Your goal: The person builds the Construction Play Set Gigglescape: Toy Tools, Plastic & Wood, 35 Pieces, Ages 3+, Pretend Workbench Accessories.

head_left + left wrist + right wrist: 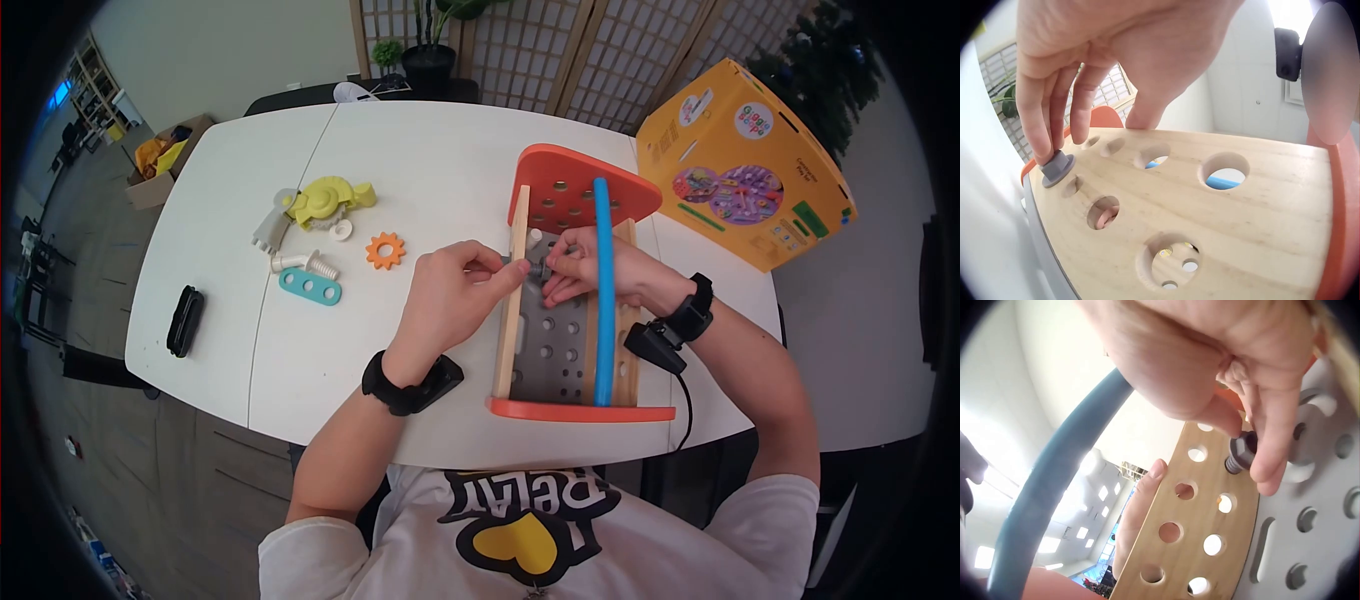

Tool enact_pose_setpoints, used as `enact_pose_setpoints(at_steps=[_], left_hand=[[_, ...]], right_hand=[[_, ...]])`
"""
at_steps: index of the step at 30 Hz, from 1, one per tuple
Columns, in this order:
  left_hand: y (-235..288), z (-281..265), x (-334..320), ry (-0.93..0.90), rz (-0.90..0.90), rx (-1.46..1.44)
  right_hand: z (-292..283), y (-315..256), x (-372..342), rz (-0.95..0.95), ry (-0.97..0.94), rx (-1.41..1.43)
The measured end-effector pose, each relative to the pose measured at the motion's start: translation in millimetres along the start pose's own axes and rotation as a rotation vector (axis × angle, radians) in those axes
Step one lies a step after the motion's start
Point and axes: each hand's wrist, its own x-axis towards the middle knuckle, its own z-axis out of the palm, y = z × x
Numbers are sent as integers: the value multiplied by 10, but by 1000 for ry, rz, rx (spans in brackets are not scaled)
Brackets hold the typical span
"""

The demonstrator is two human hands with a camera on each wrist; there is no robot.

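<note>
A wooden toy workbench with a perforated side panel [511, 330] stands before me. My left hand [450, 295] is on that panel's outer side. In the left wrist view, its fingertips hold the grey flanged head of a toy bolt [1059, 169] at a hole, while the thumb rests on the panel's top edge. On the inner side, my right hand [600, 268] reaches under the blue bar [603, 310]. Its thumb and fingers pinch a dark grey hex nut [1244, 449], with the bolt's threaded shank showing between nut and panel.
Left on the white table [330, 380] lie a yellow-green toy tool [325, 203], an orange gear [384, 251], a teal strip with holes [310, 286] and a white screw [320, 265]. A black case [185, 321] is farther left. A yellow box [745, 165] stands behind the workbench's right side.
</note>
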Motion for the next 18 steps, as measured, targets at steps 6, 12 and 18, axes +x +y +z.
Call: enact_pose_setpoints(at_steps=[6, 12, 18], left_hand=[[-53, 37, 3, 27, 33, -26], [-54, 66, -13, 28, 31, -64], [-62, 76, -11, 31, 18, -98]], right_hand=[[-72, 121, 54, -103, -102, -65], [-40, 66, 48, -31, -87, -170], [7, 89, 48, -59, -25, -97]])
